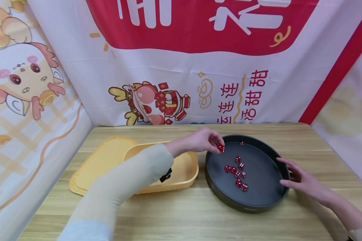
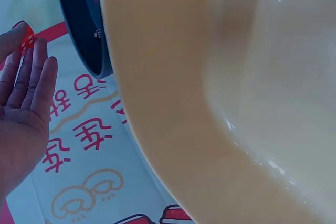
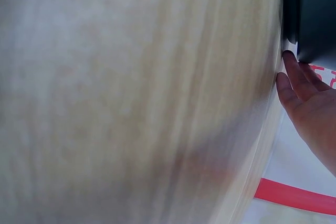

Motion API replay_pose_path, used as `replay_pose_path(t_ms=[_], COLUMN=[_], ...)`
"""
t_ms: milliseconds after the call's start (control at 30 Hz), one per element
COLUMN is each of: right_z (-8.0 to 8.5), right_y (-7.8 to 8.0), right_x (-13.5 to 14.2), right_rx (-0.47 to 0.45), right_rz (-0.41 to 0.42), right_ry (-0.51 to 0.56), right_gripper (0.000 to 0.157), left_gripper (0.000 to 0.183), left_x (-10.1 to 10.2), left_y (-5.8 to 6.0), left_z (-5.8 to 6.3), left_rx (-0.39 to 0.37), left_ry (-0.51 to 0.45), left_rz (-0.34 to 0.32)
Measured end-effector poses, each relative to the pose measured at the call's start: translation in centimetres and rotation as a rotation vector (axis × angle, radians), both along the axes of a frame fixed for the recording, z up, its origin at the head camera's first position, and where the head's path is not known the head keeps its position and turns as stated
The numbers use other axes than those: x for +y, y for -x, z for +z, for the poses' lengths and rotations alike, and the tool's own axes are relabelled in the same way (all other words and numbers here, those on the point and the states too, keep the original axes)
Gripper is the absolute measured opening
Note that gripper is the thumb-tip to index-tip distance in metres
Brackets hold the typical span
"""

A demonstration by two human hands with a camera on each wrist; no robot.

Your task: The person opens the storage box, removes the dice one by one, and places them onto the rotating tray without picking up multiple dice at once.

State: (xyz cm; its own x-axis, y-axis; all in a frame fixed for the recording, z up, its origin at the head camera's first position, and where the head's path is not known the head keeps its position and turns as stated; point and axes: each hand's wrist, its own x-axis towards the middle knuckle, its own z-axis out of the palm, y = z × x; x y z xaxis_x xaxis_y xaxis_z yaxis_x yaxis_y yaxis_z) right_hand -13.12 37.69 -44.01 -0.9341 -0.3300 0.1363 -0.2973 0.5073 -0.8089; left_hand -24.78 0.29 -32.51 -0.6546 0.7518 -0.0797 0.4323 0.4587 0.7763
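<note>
My left hand (image 1: 203,140) pinches a red die (image 1: 221,148) with white dots between thumb and fingertips, over the left rim of a round dark pan (image 1: 259,197). In the left wrist view the same die (image 2: 27,40) shows between thumb and fingers. Several red dice (image 1: 237,174) lie in the pan, mostly in a loose group near its middle, with one small die (image 1: 242,143) by the far wall. With fairly straight fingers, my right hand (image 1: 304,182) rests against the pan's right rim; in the right wrist view its fingertips are beside the dark wall.
A yellow rectangular container (image 1: 181,183) stands left of the pan, partly hidden under my left sleeve (image 1: 135,170). Its interior shows something black (image 1: 166,175). A flat yellow lid (image 1: 102,160) lies farther left on the wooden table (image 1: 181,221). Printed cloth (image 1: 175,63) hangs behind.
</note>
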Motion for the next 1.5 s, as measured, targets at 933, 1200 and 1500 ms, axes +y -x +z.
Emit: replay_pose_path(t_ms=[933, 1200, 1500], right_z=[0.1, 0.0, -0.5], right_y=[0.1, 0.5, -0.2], right_x=[-0.6, -0.5, 0.0], right_rx=[0.005, -0.014, -0.054], right_rz=[0.028, 0.029, 0.012], right_ry=[0.034, 0.018, 0.055], right_gripper=[0.069, 0.068, 0.067], left_gripper=[0.019, 0.023, 0.022], left_x=[3.5, 2.7, 0.3], left_y=[1.1, 1.4, 0.0], left_z=[-4.2, -3.6, -2.5], left_rx=[0.077, 0.065, 0.059], left_ry=[0.178, 0.136, 0.019], left_rz=[-0.001, 0.024, -0.003])
